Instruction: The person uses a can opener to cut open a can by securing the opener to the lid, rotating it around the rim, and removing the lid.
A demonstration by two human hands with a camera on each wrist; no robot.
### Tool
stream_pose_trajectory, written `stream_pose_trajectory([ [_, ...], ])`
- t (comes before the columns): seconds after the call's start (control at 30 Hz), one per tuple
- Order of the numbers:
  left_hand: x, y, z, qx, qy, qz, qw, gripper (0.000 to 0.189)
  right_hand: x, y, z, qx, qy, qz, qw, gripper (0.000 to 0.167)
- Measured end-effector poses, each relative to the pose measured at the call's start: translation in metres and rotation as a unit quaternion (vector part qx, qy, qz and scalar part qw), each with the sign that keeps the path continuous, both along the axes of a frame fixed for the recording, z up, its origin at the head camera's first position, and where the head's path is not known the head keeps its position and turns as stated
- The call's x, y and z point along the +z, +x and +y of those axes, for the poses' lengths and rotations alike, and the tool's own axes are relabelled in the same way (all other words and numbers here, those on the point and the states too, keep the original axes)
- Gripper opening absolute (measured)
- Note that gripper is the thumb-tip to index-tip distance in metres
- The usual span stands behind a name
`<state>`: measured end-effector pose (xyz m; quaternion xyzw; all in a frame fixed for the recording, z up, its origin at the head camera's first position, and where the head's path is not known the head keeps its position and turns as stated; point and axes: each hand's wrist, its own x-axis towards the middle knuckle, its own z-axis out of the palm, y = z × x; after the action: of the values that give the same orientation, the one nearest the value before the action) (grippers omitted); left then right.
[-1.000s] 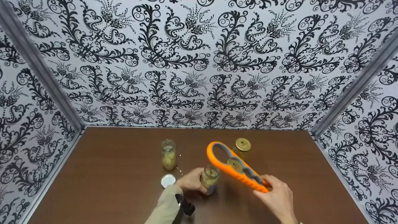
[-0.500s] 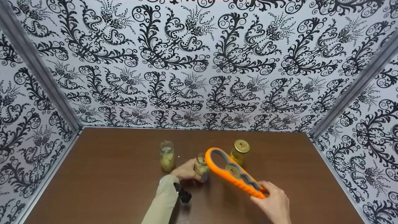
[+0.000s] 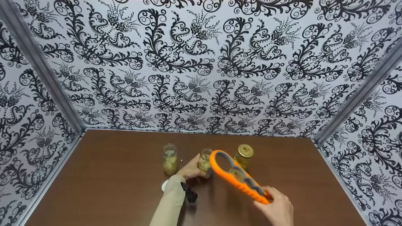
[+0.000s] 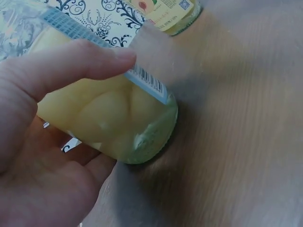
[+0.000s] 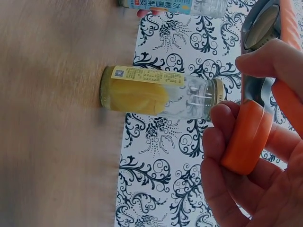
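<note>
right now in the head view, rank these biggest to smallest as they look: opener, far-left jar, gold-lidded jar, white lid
1. Opener
2. Far-left jar and gold-lidded jar, unranked: the opener partly hides the latter
3. White lid, partly covered by the sleeve

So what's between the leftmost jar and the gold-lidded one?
In the head view: a white speck, the left hand gripping another jar, and the orange jar opener's loop.
</note>
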<state>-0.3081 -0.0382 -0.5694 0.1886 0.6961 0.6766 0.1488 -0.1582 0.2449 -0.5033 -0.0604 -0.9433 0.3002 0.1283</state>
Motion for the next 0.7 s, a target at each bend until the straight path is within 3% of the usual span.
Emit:
stream_pose_trajectory([
  [0.17, 0.004, 0.002, -0.004, 0.014, -0.043, 0.009, 0.9989, 0.099, -0.003, 0.002, 0.000, 0.000, -0.001, 0.008, 1.0000, 0.034],
  [0.33, 0.009, 0.004, -0.011, 0.026, -0.080, 0.007, 0.9964, 0.099, -0.004, 0.002, -0.001, 0.004, 0.002, 0.001, 1.0000, 0.033],
  [0.5, 0.011, 0.009, -0.017, 0.015, -0.052, 0.003, 0.9985, 0.092, -0.005, 0.003, -0.001, 0.001, -0.005, -0.020, 0.9998, 0.033],
  [0.7, 0.010, 0.018, -0.023, 0.026, -0.042, 0.036, 0.9981, 0.084, -0.007, 0.004, -0.003, -0.005, -0.015, -0.048, 0.9987, 0.031],
])
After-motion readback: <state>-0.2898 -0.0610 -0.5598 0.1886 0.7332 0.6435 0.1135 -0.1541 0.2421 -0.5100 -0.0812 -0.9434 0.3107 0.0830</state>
